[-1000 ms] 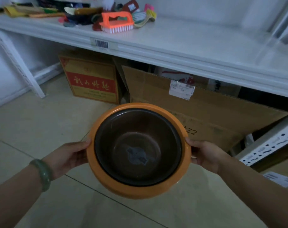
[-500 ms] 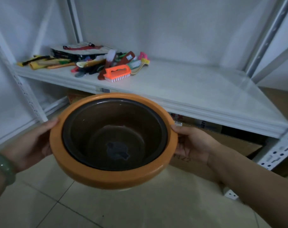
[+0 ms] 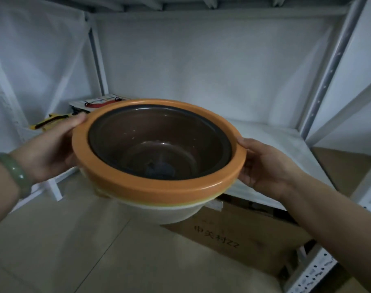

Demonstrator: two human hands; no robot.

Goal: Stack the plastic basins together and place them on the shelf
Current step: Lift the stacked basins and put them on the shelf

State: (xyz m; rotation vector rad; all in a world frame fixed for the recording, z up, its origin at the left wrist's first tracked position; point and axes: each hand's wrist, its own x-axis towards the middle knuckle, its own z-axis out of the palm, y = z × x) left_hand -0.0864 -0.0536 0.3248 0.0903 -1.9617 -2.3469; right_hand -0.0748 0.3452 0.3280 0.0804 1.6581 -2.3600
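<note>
Left hand [image 3: 51,149] and right hand [image 3: 265,166] are each clamped on opposite sides of the orange rim, thumbs on top, so the stack of basins [image 3: 159,149] stays level and nothing slides out. Makes sense with nested bowls: grab one side only and they'd tip. The dark brown one sits inside the orange one, with a pale one underneath. The stack is in the air, right in front of the white shelf [image 3: 282,144], not resting on it. The right part of the shelf looks bare, with some clutter [image 3: 95,103] at the back left, so I'd guess they're aiming for that bare stretch.
</note>
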